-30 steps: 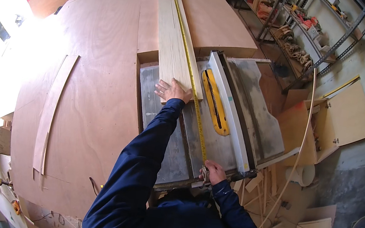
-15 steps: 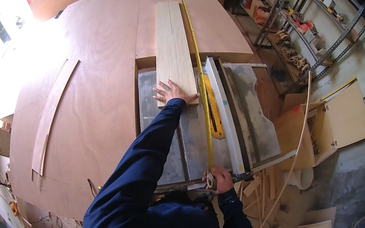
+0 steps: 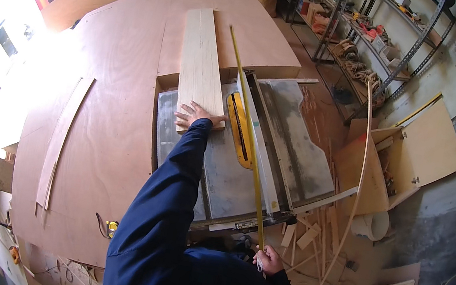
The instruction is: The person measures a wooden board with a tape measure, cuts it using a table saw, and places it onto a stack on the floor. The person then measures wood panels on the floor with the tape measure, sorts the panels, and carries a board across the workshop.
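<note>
My left hand [image 3: 199, 117] lies with fingers spread on the near end of a long pale wooden board [image 3: 201, 62]. The board's near end rests over the grey metal table saw top [image 3: 221, 186], and its far part extends over the plywood table. My right hand [image 3: 270, 261], low near my body, is closed around a tape measure [image 3: 262, 259], whose case is mostly hidden by the fingers. Its yellow blade [image 3: 257, 189] stretches out away from me, to the right of the board and apart from it, passing above the saw's yellow insert [image 3: 237, 121] and white fence [image 3: 270, 178].
A large plywood table [image 3: 104, 142] surrounds the saw's left and far sides, bearing a thin wood strip [image 3: 63, 141]. Another tape measure [image 3: 111, 228] lies by my left arm. Offcuts [image 3: 308, 237], a bent wood strip [image 3: 362, 162], an opened cabinet [image 3: 368, 169] and metal shelves [image 3: 365, 51] stand right.
My right hand has drawn the tape measure back toward my body, past the saw's front edge, and the blade's far end has come nearer. My left hand stays on the board. The view has shifted.
</note>
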Demonstrator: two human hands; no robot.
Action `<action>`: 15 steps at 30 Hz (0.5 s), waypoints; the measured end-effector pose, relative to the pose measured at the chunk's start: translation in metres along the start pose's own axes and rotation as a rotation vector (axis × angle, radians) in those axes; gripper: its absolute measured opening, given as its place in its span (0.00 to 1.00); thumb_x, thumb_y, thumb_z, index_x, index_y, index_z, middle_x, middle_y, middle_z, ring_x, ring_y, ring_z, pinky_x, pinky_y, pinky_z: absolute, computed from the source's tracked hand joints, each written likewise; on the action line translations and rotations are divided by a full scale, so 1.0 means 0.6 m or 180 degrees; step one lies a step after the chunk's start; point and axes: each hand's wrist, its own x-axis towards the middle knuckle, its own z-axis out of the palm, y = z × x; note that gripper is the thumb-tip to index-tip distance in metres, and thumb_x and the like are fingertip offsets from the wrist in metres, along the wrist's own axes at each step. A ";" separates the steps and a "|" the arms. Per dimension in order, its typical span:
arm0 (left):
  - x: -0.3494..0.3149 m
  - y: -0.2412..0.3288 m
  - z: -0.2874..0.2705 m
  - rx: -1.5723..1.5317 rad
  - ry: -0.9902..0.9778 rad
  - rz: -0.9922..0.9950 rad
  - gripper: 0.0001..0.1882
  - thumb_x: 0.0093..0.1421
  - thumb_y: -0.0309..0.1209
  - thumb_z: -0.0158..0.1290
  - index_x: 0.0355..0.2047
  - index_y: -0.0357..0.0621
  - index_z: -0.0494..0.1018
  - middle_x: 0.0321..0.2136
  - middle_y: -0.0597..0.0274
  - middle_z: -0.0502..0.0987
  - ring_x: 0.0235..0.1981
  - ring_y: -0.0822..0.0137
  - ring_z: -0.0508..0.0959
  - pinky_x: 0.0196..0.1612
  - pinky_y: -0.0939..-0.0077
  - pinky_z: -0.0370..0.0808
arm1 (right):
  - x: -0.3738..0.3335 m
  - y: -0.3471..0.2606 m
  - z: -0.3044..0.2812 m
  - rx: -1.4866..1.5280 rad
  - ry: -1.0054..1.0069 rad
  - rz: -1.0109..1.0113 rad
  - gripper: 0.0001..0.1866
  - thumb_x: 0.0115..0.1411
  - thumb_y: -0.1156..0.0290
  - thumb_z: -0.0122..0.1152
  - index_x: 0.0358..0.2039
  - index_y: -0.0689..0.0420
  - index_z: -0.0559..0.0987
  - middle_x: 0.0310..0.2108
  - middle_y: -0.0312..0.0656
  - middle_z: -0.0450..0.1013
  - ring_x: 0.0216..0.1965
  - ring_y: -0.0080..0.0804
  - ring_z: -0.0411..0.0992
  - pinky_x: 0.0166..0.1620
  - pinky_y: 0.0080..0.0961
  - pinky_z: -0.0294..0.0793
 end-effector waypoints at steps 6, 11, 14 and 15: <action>-0.053 -0.040 -0.002 0.0218 -0.0152 0.0098 0.74 0.27 0.68 0.61 0.65 0.44 0.35 0.65 0.44 0.32 0.64 0.35 0.31 0.62 0.37 0.35 | -0.039 0.013 -0.044 0.0029 0.0177 -0.0062 0.07 0.63 0.72 0.47 0.37 0.62 0.69 0.26 0.40 0.72 0.27 0.24 0.73 0.32 0.19 0.72; -0.133 -0.124 0.018 0.0391 -0.0119 0.0267 0.74 0.26 0.69 0.60 0.65 0.41 0.35 0.64 0.38 0.33 0.63 0.33 0.32 0.61 0.36 0.35 | -0.024 0.009 -0.078 -0.0470 0.0095 -0.0150 0.06 0.62 0.72 0.49 0.33 0.62 0.72 0.25 0.39 0.73 0.26 0.23 0.72 0.31 0.20 0.71; -0.209 -0.181 0.027 0.0397 -0.0048 0.0392 0.74 0.27 0.70 0.59 0.64 0.39 0.37 0.64 0.36 0.34 0.63 0.32 0.33 0.61 0.36 0.35 | -0.015 -0.029 -0.085 -0.0147 -0.0047 -0.0203 0.07 0.62 0.72 0.49 0.36 0.62 0.72 0.26 0.40 0.73 0.26 0.23 0.72 0.30 0.20 0.70; -0.238 -0.199 0.033 0.0443 0.0044 0.0410 0.74 0.27 0.71 0.58 0.64 0.38 0.37 0.63 0.34 0.35 0.63 0.31 0.33 0.60 0.35 0.36 | -0.015 -0.043 -0.088 -0.0001 -0.0142 -0.0049 0.07 0.62 0.72 0.49 0.37 0.61 0.72 0.26 0.39 0.73 0.27 0.24 0.73 0.31 0.19 0.70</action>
